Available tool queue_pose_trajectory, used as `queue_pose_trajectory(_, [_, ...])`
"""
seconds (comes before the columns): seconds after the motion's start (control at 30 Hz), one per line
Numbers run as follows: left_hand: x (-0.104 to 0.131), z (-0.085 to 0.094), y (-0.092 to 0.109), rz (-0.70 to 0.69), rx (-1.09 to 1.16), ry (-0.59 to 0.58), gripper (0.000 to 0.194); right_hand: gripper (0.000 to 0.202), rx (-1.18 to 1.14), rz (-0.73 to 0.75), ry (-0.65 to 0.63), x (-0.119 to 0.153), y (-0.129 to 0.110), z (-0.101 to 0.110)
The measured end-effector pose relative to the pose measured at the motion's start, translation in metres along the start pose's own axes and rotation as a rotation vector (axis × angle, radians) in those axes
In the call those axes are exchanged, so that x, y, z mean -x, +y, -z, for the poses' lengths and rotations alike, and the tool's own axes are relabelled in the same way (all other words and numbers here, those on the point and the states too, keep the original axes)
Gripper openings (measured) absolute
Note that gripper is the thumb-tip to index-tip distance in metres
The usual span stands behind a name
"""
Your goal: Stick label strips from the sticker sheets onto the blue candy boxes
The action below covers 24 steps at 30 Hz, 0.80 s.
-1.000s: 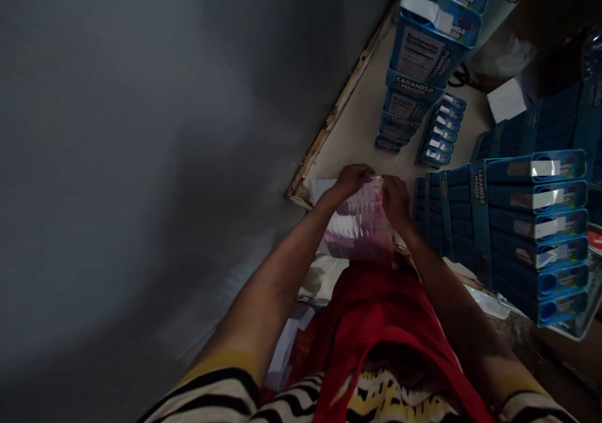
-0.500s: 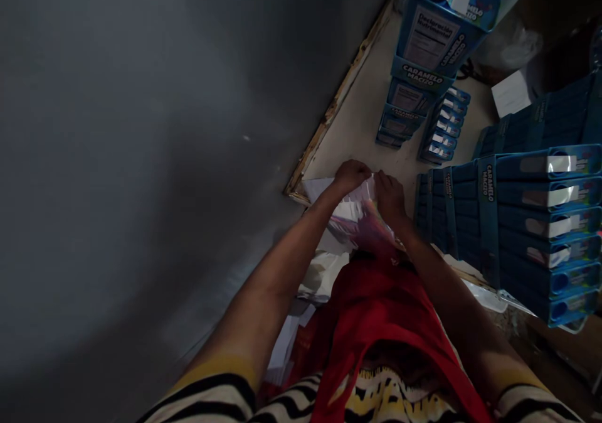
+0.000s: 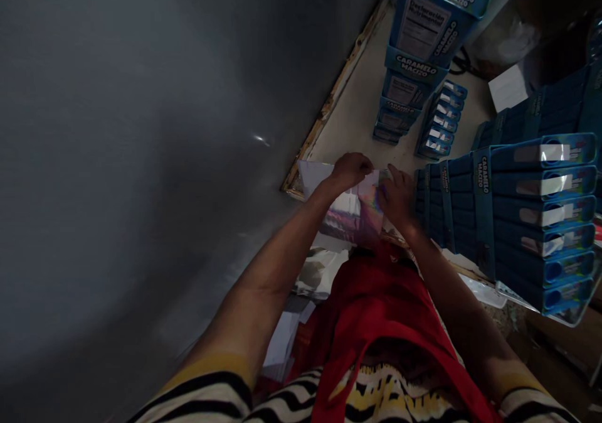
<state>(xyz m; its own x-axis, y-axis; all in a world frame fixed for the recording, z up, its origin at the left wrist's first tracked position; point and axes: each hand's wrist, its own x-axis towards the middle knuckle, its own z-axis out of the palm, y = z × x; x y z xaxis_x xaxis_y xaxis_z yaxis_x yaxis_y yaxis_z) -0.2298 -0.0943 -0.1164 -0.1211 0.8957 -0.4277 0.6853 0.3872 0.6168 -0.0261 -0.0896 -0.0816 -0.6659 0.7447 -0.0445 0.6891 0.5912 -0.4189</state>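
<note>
A shiny, iridescent sheet or flat bag [image 3: 352, 213] lies at the near corner of the table, its lower part reaching toward the red apron [image 3: 383, 297]. At its upper edge, my left hand [image 3: 350, 171] is closed with the fingertips pinching the material. My right hand [image 3: 397, 197] is at the right side of the sheet, fingers bent against it and the index finger lifted a little. Whether it is one layer or a bag, I cannot tell. Just right of my right hand rises a large stack of blue candy boxes [image 3: 484, 206] marked "Caramelo Macizo".
Another blue box stack [image 3: 418, 31] stands farther back, beside a short row of blue boxes [image 3: 442, 118]. A white box [image 3: 510, 87] sits behind them. The table's worn wooden edge [image 3: 324, 109] runs along the grey wall [image 3: 141, 128] at left.
The sheet has spread out flatter, with more of its left part showing. My right hand has shifted slightly right and its fingers have opened a little. The view has moved slightly.
</note>
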Motion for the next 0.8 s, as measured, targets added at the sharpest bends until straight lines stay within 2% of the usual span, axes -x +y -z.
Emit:
queue_pose_trajectory(0.17, [0.005,-0.001,0.01,0.026,-0.012,0.035,0.026,0.022,0.028,0.061,-0.102,-0.011,0.009,-0.005])
queue_pose_trajectory(0.33, [0.006,-0.001,0.016,0.109,-0.01,0.05,0.025,0.028,0.031,0.077,-0.098,-0.004,0.009,-0.014])
queue_pose_trajectory(0.6, [0.003,0.001,0.014,0.128,-0.022,0.059,0.025,0.022,0.009,0.081,-0.135,0.001,0.005,-0.009])
queue_pose_trajectory(0.8, [0.002,0.001,0.012,0.157,-0.039,0.074,0.026,0.023,0.011,-0.003,-0.065,0.005,-0.005,-0.004])
